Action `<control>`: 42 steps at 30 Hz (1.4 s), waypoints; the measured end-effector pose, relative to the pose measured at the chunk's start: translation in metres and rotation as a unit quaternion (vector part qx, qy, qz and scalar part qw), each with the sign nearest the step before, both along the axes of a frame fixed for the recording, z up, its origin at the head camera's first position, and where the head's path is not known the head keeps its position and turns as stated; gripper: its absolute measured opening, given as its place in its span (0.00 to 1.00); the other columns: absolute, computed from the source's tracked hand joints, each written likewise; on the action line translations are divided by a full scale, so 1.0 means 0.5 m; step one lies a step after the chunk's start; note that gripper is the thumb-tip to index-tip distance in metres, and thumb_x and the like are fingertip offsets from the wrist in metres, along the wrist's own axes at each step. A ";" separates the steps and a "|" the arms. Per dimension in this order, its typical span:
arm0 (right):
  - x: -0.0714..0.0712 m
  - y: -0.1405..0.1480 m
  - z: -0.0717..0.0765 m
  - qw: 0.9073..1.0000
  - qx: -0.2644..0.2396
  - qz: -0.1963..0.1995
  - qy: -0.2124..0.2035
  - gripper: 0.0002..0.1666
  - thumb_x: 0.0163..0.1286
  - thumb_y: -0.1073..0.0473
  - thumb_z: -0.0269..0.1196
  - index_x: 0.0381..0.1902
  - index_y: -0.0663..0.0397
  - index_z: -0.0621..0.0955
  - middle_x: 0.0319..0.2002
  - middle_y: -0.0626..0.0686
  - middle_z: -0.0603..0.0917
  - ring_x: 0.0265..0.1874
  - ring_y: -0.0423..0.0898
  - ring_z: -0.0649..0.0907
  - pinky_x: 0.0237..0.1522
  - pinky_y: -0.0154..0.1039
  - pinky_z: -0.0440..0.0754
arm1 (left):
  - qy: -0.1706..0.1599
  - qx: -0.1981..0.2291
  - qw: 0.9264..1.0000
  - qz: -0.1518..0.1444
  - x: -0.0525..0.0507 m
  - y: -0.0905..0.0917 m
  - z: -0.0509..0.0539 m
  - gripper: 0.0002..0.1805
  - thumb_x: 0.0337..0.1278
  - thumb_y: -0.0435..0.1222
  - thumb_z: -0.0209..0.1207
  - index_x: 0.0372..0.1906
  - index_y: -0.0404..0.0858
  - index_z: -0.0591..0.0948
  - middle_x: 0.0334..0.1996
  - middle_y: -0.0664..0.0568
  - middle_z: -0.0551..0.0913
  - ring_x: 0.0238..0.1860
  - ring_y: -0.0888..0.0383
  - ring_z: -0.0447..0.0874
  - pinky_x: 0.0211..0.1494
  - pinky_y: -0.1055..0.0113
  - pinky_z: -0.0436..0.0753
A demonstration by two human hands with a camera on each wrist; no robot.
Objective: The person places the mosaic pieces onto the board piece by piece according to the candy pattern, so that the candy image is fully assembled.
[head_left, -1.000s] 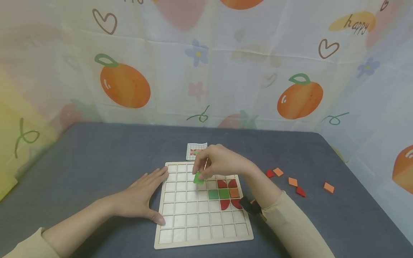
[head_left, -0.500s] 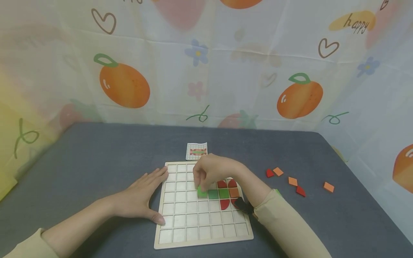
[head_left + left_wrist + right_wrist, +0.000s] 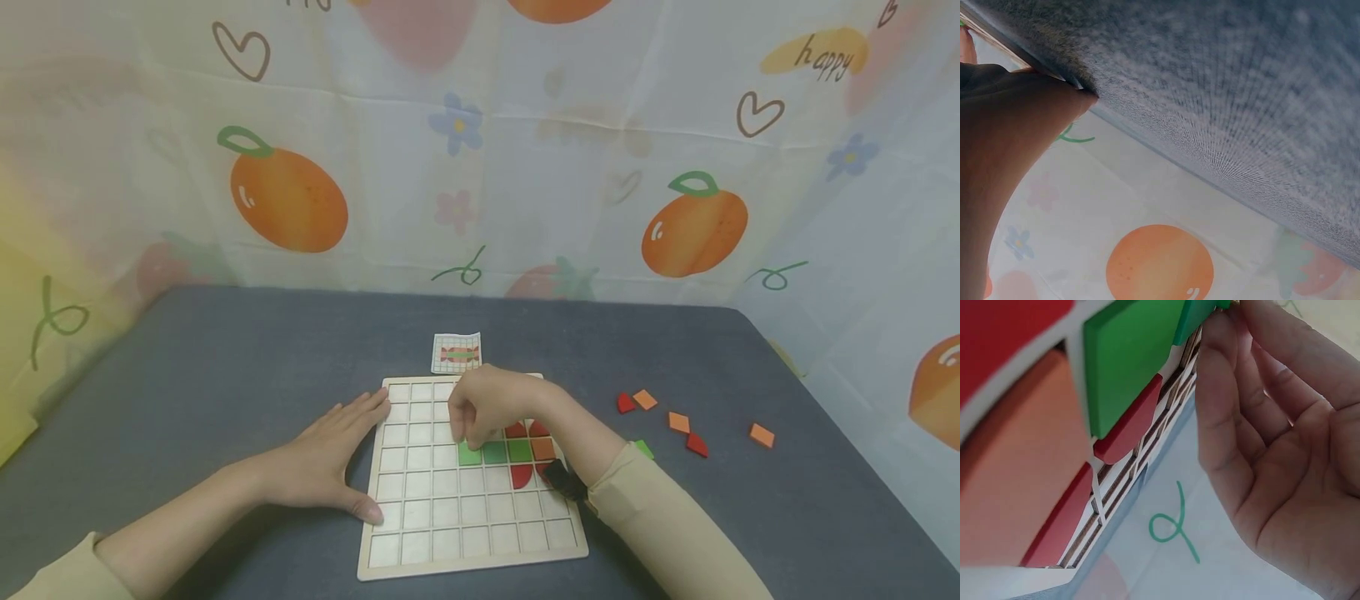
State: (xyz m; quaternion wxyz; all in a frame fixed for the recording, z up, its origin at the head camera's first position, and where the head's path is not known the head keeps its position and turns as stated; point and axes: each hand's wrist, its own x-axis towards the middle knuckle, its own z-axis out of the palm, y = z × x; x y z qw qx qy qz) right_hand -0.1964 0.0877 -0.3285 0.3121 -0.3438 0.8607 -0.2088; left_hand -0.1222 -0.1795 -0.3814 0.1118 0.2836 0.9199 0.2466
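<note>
A wooden grid board [image 3: 431, 533] lies on the dark table, with a row of square tiles across its right half. My right hand [image 3: 498, 404] is over the middle of the board. Its curled fingers and thumb pinch a light green square tile [image 3: 469, 455], which lies in a cell at the row's left end. Beside that tile come a darker green tile [image 3: 495, 452], another green tile [image 3: 519, 451] and an orange tile [image 3: 542, 449]. Red quarter-round tiles [image 3: 521, 477] sit above and below. My left hand [image 3: 318, 458] rests along the board's left edge, fingers straight and thumb spread.
A small pattern card [image 3: 457, 353] lies behind the board. Loose on the table to the right are red tiles [image 3: 697, 445], orange tiles [image 3: 762, 435] and a green tile [image 3: 643, 449], partly behind the right sleeve. A printed curtain [image 3: 555, 183] hangs behind the table.
My right hand has come down toward me with the light green tile, which has gone from above the board into a cell beside the darker green tile. The left hand stays put.
</note>
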 end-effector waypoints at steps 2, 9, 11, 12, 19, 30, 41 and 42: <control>0.000 0.000 -0.001 1.000 0.003 0.007 0.007 0.10 0.54 0.74 0.66 0.30 0.54 0.85 0.19 0.44 0.81 0.16 0.40 0.74 0.22 0.30 0.72 | 0.001 -0.001 1.000 -0.001 0.000 0.000 0.000 0.73 0.29 0.69 0.70 0.77 0.31 0.53 0.80 0.40 0.47 0.79 0.33 0.45 0.75 0.30 0.50; 0.000 0.001 0.002 1.000 0.004 0.022 0.018 0.11 0.55 0.73 0.67 0.32 0.52 0.84 0.22 0.45 0.83 0.20 0.38 0.76 0.24 0.30 0.73 | 0.001 -0.001 1.000 -0.002 -0.001 0.001 -0.001 0.73 0.29 0.68 0.71 0.77 0.31 0.53 0.80 0.40 0.47 0.79 0.33 0.45 0.75 0.30 0.50; -0.001 0.002 0.005 1.000 0.001 0.024 0.020 0.10 0.56 0.71 0.68 0.33 0.51 0.84 0.23 0.45 0.83 0.21 0.37 0.77 0.25 0.30 0.74 | -0.002 -0.001 1.000 -0.001 -0.001 0.001 -0.001 0.73 0.29 0.68 0.71 0.77 0.31 0.52 0.80 0.40 0.47 0.79 0.33 0.44 0.75 0.30 0.50; -0.002 0.003 0.007 0.999 0.000 0.024 0.022 0.10 0.56 0.70 0.68 0.33 0.50 0.85 0.24 0.45 0.84 0.22 0.37 0.77 0.25 0.30 0.74 | -0.003 -0.002 1.000 -0.001 -0.002 0.001 -0.001 0.73 0.29 0.68 0.71 0.77 0.31 0.52 0.80 0.40 0.47 0.79 0.33 0.44 0.75 0.30 0.50; -0.008 0.030 0.024 0.999 -0.003 0.009 0.035 0.10 0.60 0.66 0.67 0.38 0.47 0.84 0.33 0.44 0.84 0.31 0.40 0.82 0.32 0.34 0.80 | -0.005 -0.008 1.000 0.005 -0.002 0.001 -0.010 0.74 0.27 0.72 0.69 0.77 0.31 0.53 0.80 0.41 0.48 0.80 0.35 0.45 0.76 0.32 0.51; -0.019 0.108 0.049 0.999 -0.009 -0.023 0.028 0.11 0.62 0.60 0.69 0.43 0.50 0.83 0.36 0.46 0.84 0.34 0.41 0.82 0.36 0.35 0.82 | -0.004 -0.006 1.000 0.001 -0.001 0.000 -0.001 0.73 0.29 0.69 0.70 0.77 0.32 0.52 0.80 0.41 0.47 0.79 0.34 0.45 0.75 0.30 0.50; -0.021 0.215 0.064 0.996 -0.014 -0.078 0.034 0.11 0.61 0.60 0.70 0.43 0.50 0.84 0.37 0.46 0.86 0.39 0.41 0.84 0.44 0.38 0.83 | -0.001 -0.010 1.000 0.001 -0.003 0.000 -0.003 0.74 0.29 0.70 0.70 0.78 0.32 0.51 0.81 0.42 0.47 0.80 0.34 0.44 0.76 0.31 0.50; -0.020 0.226 0.063 0.996 -0.013 -0.085 0.029 0.11 0.62 0.60 0.70 0.43 0.50 0.84 0.37 0.46 0.86 0.40 0.41 0.84 0.44 0.38 0.84 | 0.000 -0.010 1.000 0.001 -0.003 0.000 -0.003 0.73 0.29 0.69 0.70 0.78 0.32 0.51 0.81 0.42 0.47 0.80 0.34 0.44 0.76 0.31 0.50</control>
